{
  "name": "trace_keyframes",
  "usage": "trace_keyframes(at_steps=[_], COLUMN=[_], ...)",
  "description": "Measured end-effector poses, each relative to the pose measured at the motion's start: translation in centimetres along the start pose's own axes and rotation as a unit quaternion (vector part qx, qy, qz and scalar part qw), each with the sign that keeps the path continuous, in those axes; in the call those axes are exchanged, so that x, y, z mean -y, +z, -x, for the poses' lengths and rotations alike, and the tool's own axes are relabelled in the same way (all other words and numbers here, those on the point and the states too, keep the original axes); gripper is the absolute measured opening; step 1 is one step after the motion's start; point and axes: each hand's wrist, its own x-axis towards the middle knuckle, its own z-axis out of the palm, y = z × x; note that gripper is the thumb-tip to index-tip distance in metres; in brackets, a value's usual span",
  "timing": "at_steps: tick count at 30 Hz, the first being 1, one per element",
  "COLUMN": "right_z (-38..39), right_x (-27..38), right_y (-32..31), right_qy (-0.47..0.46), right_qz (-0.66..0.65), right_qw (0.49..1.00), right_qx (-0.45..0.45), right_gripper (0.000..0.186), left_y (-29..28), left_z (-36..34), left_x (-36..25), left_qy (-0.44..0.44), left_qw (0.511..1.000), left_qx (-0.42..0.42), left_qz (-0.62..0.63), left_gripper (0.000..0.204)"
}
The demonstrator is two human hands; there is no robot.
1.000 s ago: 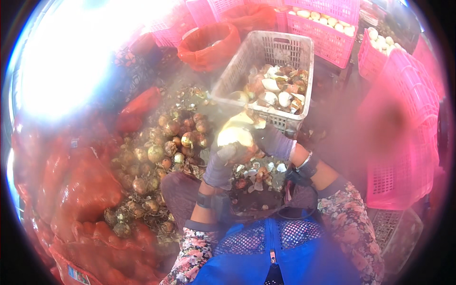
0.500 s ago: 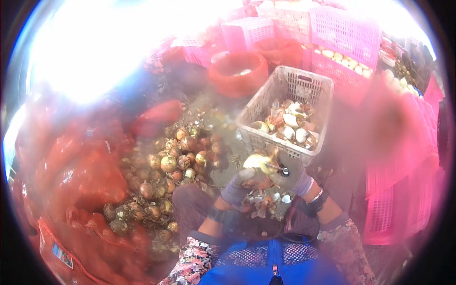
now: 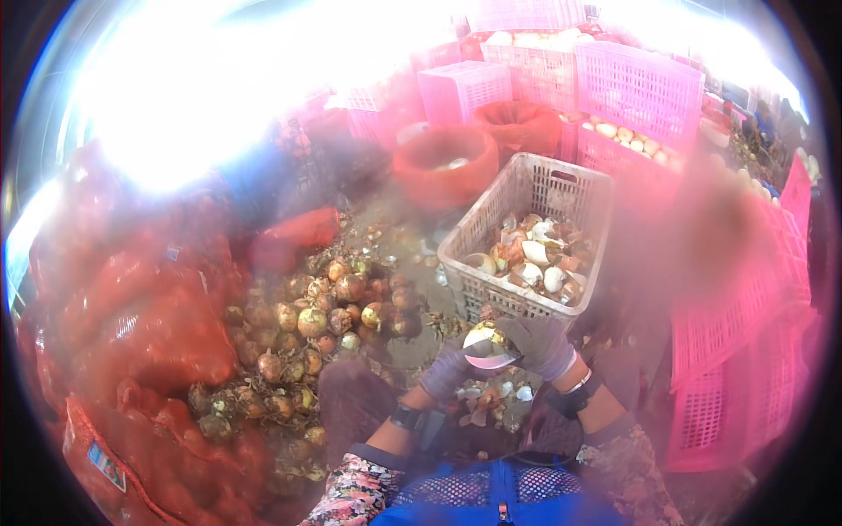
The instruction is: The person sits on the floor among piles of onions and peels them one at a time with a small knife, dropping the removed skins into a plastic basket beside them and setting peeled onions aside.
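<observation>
In the head view my left hand (image 3: 447, 373), in a purplish glove, is closed round a pale onion (image 3: 481, 337) with some brown skin at its top. My right hand (image 3: 544, 351), gloved too, grips a knife (image 3: 494, 360) whose blade lies across the onion's lower side. Just beyond my hands stands a grey slatted crate (image 3: 465, 267) holding pale and brown onion pieces. To the left is a loose heap of unpeeled onions (image 3: 311, 323), and loose peels (image 3: 491, 403) lie below my hands. Haze blurs the fingers.
Red mesh sacks (image 3: 140, 324) fill the left. Two red-lined containers (image 3: 443, 175) stand behind the crate. Pink crates (image 3: 636, 83), some with pale onions, are stacked at the back, and more (image 3: 719, 342) stand at the right. Glare whitens the upper left.
The view has shifted, so the crate and my hands appear lower in it. The onion has turned in my left hand, and the knife blade now shows flat across it.
</observation>
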Motion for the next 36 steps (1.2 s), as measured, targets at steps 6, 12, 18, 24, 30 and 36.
trace_keyframes(at_steps=[6, 12, 18, 24, 30, 36], right_z=[-0.8, -0.5, -1.8, -2.6, -1.3, -2.6], right_x=[0.4, 0.3, -0.8, 2.4, 0.4, 2.0], right_y=[0.7, 1.6, -0.3, -2.4, 1.5, 0.5], right_qy=[-0.001, 0.077, 0.181, 0.062, 0.062, 0.147], right_qz=[-0.110, -0.239, -0.199, -0.191, -0.094, -0.050], right_qw=[0.986, 0.942, 0.945, 0.979, 0.991, 0.971], right_qx=[-0.124, -0.225, -0.186, -0.039, 0.070, 0.180], right_gripper=[0.059, 0.034, 0.023, 0.065, 0.058, 0.055], left_y=[3.8, 5.8, 5.3, 4.0, 3.3, 1.5], left_z=[2.8, 2.0, 1.9, 2.4, 1.8, 0.9], left_x=[-8.7, -9.2, -9.6, -9.3, -8.4, -6.5], left_qy=[-0.082, 0.003, -0.004, -0.017, -0.024, -0.004], left_qw=[0.991, 0.986, 0.986, 0.967, 0.976, 0.866], left_qx=[-0.100, -0.157, -0.159, -0.250, -0.211, -0.194], left_qz=[0.019, 0.055, 0.046, -0.045, -0.043, -0.462], left_gripper=[0.045, 0.057, 0.056, 0.039, 0.039, 0.045])
